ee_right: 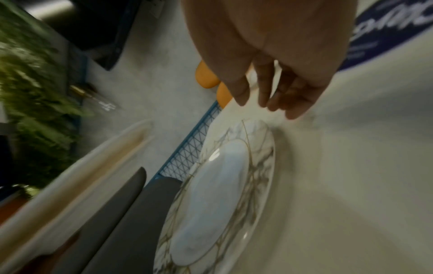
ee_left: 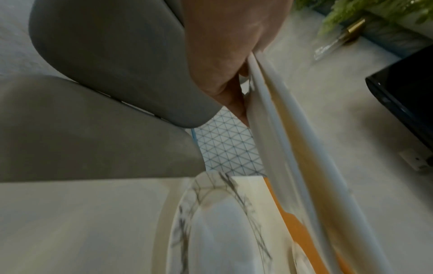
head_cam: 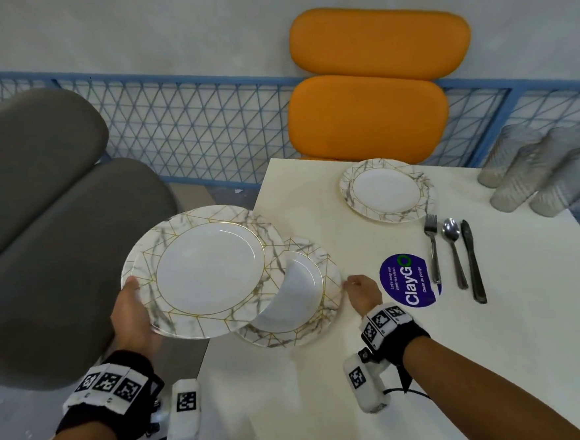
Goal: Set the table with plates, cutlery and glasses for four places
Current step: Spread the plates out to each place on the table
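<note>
Four plates, three glasses, one fork.

Marbled gold-lined plates held above table edge, one plate laid, another by cutlery

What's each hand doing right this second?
Left hand: grips the rim of the held plates, two stacked by the left wrist view.
Right hand: open, fingers relaxed beside the plate on the table, holding nothing.
</note>
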`<state>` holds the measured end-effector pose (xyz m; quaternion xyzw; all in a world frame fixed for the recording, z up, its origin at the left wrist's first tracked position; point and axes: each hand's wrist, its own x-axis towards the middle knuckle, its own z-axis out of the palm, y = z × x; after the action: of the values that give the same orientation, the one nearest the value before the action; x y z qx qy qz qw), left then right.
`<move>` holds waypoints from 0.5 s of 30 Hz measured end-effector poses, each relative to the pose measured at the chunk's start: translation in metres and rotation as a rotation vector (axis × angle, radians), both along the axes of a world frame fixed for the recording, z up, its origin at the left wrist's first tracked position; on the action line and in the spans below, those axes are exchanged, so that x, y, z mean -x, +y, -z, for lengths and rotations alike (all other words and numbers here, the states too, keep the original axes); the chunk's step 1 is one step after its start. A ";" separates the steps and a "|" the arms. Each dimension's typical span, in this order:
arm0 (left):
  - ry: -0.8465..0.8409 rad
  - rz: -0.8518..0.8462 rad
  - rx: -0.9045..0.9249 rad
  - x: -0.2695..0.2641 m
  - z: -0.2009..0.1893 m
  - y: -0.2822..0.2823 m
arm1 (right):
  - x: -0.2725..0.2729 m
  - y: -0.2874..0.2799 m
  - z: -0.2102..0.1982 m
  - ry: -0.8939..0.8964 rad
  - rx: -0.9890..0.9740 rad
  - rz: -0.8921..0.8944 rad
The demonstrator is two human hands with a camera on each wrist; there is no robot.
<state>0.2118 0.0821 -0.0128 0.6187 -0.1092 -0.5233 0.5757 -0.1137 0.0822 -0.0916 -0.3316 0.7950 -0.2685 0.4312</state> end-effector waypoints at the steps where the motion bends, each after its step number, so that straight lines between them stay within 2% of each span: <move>1: 0.023 0.033 0.012 0.005 0.002 0.001 | 0.002 0.003 -0.007 -0.083 0.088 0.019; 4: -0.046 0.095 -0.024 0.032 0.015 0.008 | 0.018 0.021 -0.036 -0.383 0.198 -0.033; 6: -0.090 0.127 -0.043 0.057 0.021 0.018 | 0.035 0.037 -0.056 -0.482 0.218 -0.083; 12: 0.019 0.299 -0.020 0.141 0.037 0.060 | 0.107 0.105 -0.067 -0.537 0.248 0.029; 15: -0.021 0.395 -0.061 0.168 0.047 0.085 | 0.140 0.143 -0.059 -0.603 0.248 0.107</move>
<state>0.0438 0.1674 -0.0597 0.6077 -0.2187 -0.6228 0.4416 -0.2538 0.2249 -0.0327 -0.2446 0.6092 -0.4715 0.5888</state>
